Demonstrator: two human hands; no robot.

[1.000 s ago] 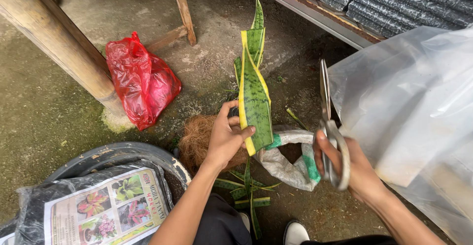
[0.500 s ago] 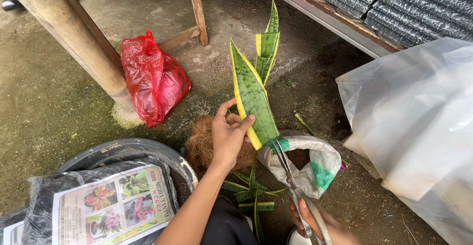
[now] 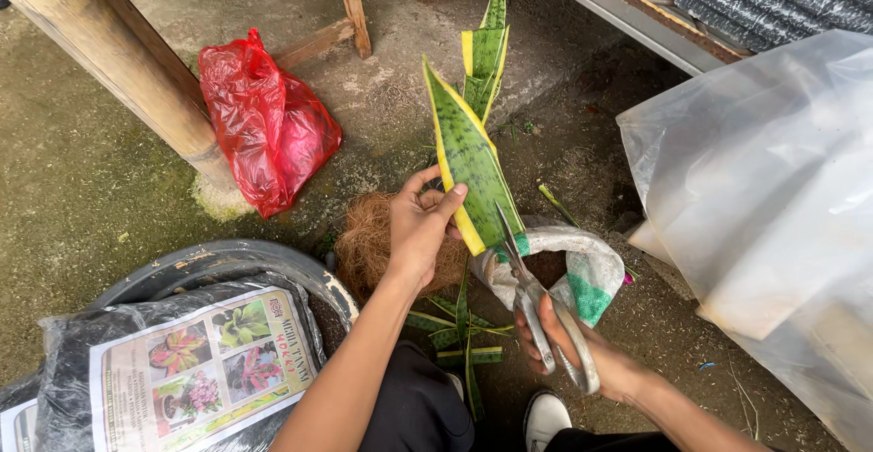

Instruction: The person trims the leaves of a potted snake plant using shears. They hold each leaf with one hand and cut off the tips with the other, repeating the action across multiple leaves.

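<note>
Our right hand point(image 3: 591, 352) swung the scissors point(image 3: 536, 297) down to the leaf point(image 3: 468, 156), blades at its base. Left hand point(image 3: 420, 225) grips the leaf, right is closed round the handles, so trimming looks on

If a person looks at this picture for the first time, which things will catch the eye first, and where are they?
In the centre, the left hand holds up a green leaf with yellow edges, and the right hand brings scissors to its lower edge. At the upper left, a bright red plastic bag lies on the ground beside a wooden post. A large clear plastic sheet fills the right side.
</note>
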